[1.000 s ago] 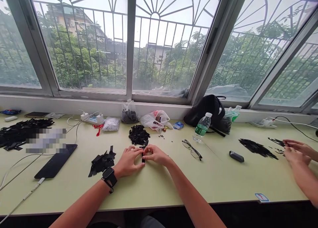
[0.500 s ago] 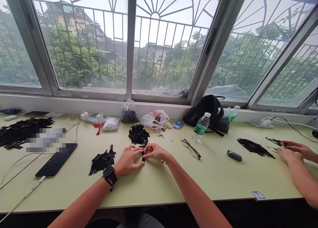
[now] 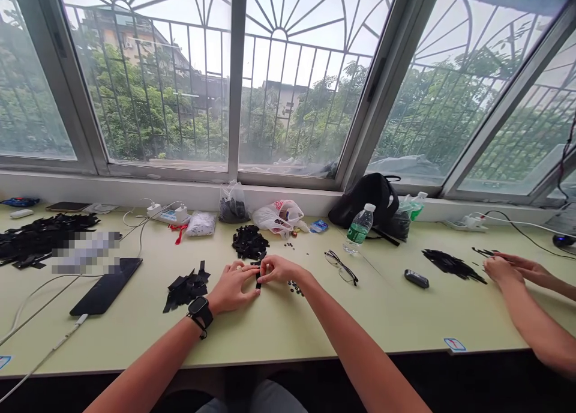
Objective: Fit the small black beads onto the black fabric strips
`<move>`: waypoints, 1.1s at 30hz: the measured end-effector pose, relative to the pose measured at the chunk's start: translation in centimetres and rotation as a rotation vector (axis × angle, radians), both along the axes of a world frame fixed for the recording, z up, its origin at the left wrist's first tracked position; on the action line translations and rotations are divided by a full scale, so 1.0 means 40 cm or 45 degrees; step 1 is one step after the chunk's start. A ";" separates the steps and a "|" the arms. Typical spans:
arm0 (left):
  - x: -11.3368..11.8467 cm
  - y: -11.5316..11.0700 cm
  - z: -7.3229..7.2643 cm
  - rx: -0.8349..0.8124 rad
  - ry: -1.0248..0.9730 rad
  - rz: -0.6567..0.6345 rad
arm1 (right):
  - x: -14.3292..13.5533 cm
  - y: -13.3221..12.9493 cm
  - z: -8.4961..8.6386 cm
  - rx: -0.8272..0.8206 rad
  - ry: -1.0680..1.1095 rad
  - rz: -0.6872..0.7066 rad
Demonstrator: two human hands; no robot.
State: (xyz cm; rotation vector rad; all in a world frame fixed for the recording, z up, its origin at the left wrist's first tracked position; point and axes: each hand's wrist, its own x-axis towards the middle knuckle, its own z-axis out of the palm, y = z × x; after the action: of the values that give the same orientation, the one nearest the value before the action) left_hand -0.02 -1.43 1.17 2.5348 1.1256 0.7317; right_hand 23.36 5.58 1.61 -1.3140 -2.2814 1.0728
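A short black strip [image 3: 258, 279] lies on the table between my two hands. My left hand [image 3: 230, 288], with a watch on its wrist, holds the strip with index finger at its far end and thumb at its near end. The fingers of my right hand [image 3: 281, 270] are pinched together at the strip's right side; anything between those fingertips is hidden. Small black ring-like pieces [image 3: 294, 288] lie beside and partly behind my right wrist. A pile of black strips [image 3: 186, 289] is left of my left hand, and another black pile [image 3: 250, 242] lies beyond both hands.
Eyeglasses [image 3: 342, 268], a water bottle [image 3: 360, 228] and a black case [image 3: 416, 278] stand or lie to the right. A co-worker's hands [image 3: 508, 270] handle black strips at the far right. A black tablet-like slab [image 3: 107, 287] with a cable lies left.
The view has shifted slightly. My right hand has moved a little, and more small black pieces show beside its wrist. My left hand keeps its place on the strip.
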 end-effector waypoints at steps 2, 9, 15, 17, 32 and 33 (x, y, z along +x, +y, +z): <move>0.000 0.000 0.001 0.006 -0.007 -0.008 | 0.001 0.003 0.005 0.002 -0.004 0.001; 0.001 0.005 -0.012 0.000 -0.046 -0.013 | -0.001 -0.026 0.006 0.076 0.032 -0.025; 0.001 0.015 -0.027 -0.010 -0.220 -0.011 | -0.006 -0.080 -0.015 0.221 0.213 -0.031; 0.001 0.017 -0.028 -0.005 -0.291 0.005 | -0.007 -0.088 -0.016 0.235 0.244 -0.012; 0.002 0.034 -0.025 -0.205 -0.494 0.012 | -0.056 -0.104 -0.005 0.277 0.532 -0.198; 0.004 0.032 -0.021 -0.241 -0.525 -0.010 | -0.057 -0.103 -0.004 0.255 0.570 -0.220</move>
State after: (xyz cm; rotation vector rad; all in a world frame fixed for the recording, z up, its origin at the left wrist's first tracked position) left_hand 0.14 -0.14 0.33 2.1024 0.9880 1.0331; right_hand 21.07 1.46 1.43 -1.0443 -1.8542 0.9388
